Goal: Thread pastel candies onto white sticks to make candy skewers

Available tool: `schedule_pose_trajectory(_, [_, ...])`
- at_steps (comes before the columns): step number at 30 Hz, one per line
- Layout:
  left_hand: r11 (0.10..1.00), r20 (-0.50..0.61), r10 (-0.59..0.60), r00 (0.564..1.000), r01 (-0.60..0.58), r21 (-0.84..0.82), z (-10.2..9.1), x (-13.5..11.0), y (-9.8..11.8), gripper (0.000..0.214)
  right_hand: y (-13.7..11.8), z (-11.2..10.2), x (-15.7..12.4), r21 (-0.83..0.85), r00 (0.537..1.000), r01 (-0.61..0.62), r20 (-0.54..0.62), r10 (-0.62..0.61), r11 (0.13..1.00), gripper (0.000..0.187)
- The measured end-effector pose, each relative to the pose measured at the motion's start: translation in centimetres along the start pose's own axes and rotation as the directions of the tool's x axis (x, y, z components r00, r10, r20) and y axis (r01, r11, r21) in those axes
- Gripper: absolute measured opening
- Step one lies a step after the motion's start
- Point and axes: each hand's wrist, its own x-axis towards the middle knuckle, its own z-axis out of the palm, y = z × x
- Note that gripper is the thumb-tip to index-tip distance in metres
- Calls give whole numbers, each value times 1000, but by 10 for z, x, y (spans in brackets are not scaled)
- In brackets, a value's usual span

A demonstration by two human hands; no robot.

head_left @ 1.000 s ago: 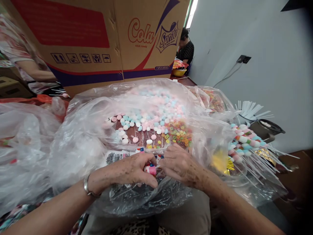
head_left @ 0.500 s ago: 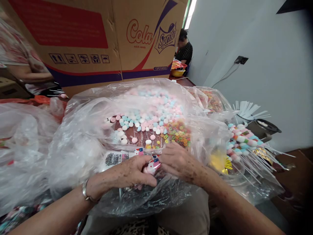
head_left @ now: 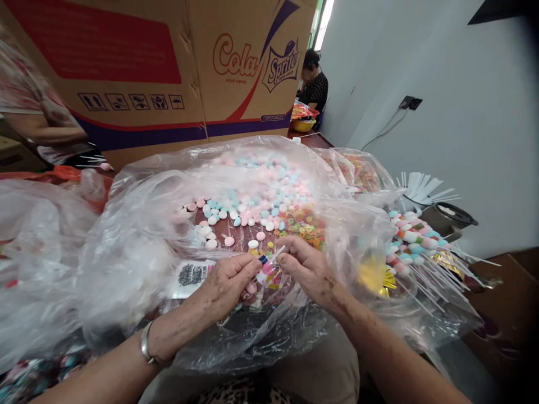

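Observation:
My left hand (head_left: 233, 278) pinches a small, shiny printed wrapper (head_left: 265, 275) in pink, white and blue, low over the table. Opposite it, my right hand (head_left: 307, 269) has its thumb and forefinger closed on a thin white stick (head_left: 278, 253) at the wrapper's edge; its far end is hidden. Pink candy pieces (head_left: 249, 290) show beneath the left fingers. Just beyond both hands lie loose pink, white and blue candies (head_left: 236, 213) and small gummy rings (head_left: 305, 224) inside a large clear plastic bag (head_left: 138, 191). A printed packet (head_left: 191, 276) lies beside my left hand.
A tall cardboard box (head_left: 147, 56) stands behind the bag. Candy skewers (head_left: 412, 241) on white sticks are piled at right, near a dark pot (head_left: 450, 216). Clear plastic (head_left: 37, 252) covers the left side. One person (head_left: 315, 84) sits far back; another person's arm (head_left: 54, 132) shows left.
My hands have drawn closer together around the wrapper, which is now turned and stretched between them. The white stick has come into sight in the right fingers. The view has shifted slightly.

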Motion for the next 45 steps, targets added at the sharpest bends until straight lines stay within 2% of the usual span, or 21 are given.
schedule_pose_trajectory(1, [1000,-27,18,999,-18,4,1,1,2,40,2,7,-1,133,997,-64,-39,70,989,31])
schedule_pose_trajectory(3, [999,-71,45,996,-45,12,2,2,5,39,4,19,-4,283,985,-161,-11,171,946,40])
schedule_pose_trajectory(5, [998,-97,57,994,-58,1,3,3,5,37,4,29,-7,254,974,-227,40,224,940,34])
schedule_pose_trajectory(7, [997,-95,54,994,-59,-48,3,3,3,36,4,35,-10,176,969,-244,6,247,954,28])
schedule_pose_trajectory(11, [969,-18,1,1000,-5,-248,4,2,-6,34,6,41,-14,214,965,-224,-88,248,951,26])
schedule_pose_trajectory(15, [898,55,-99,994,113,-425,4,-1,-8,32,12,43,-17,474,966,-218,-20,257,853,24])
schedule_pose_trajectory(17, [859,146,-157,977,208,-467,2,-2,-6,28,14,40,-17,522,974,-201,16,227,829,28])
schedule_pose_trajectory(19, [823,275,-208,939,320,-470,0,-1,-6,22,15,34,-16,396,989,-147,60,134,906,25])
schedule_pose_trajectory(21, [791,388,-233,892,406,-458,-1,0,-6,17,13,27,-16,156,997,-16,78,4,988,11])
schedule_pose_trajectory(23, [771,454,-230,861,446,-455,-3,1,-7,23,11,23,-17,-44,992,120,38,-119,992,11])
schedule_pose_trajectory(25, [767,491,-204,847,450,-457,-4,1,-7,32,9,24,-20,-119,984,176,-15,-179,977,15])
schedule_pose_trajectory(29, [794,525,-175,833,435,-425,-7,-3,-5,35,8,36,-26,-72,987,65,-142,-75,995,17])
schedule_pose_trajectory(32, [818,482,-192,855,411,-402,-7,-4,-4,33,9,41,-28,-50,977,-50,-210,38,998,19])
schedule_pose_trajectory(34, [833,426,-204,882,385,-398,-7,-4,-3,33,10,39,-31,-193,972,-15,-231,-30,981,22])
schedule_pose_trajectory(35, [839,398,-210,893,374,-396,-7,-4,-3,33,10,37,-32,-333,960,51,-245,-139,941,22])
schedule_pose_trajectory(36, [844,379,-215,900,367,-392,-7,-3,-3,34,9,35,-34,-499,930,138,-231,-285,856,22])
schedule_pose_trajectory(37, [848,369,-217,904,362,-388,-6,-4,-3,34,7,32,-36,-654,887,226,-168,-430,722,22])
schedule_pose_trajectory(38, [851,369,-218,903,361,-381,-5,-4,-3,34,5,29,-38,-768,840,303,-64,-539,564,25])
schedule_pose_trajectory(40, [858,395,-211,894,363,-362,-3,-5,-3,33,-1,24,-42,-849,775,432,176,-607,305,33])
schedule_pose_trajectory(42, [864,442,-210,872,377,-333,-1,-6,-4,32,-6,21,-44,-831,748,518,326,-578,202,37])
schedule_pose_trajectory(45, [889,518,-228,825,393,-234,0,-4,-10,34,-8,18,-44,-803,760,561,405,-509,199,30])
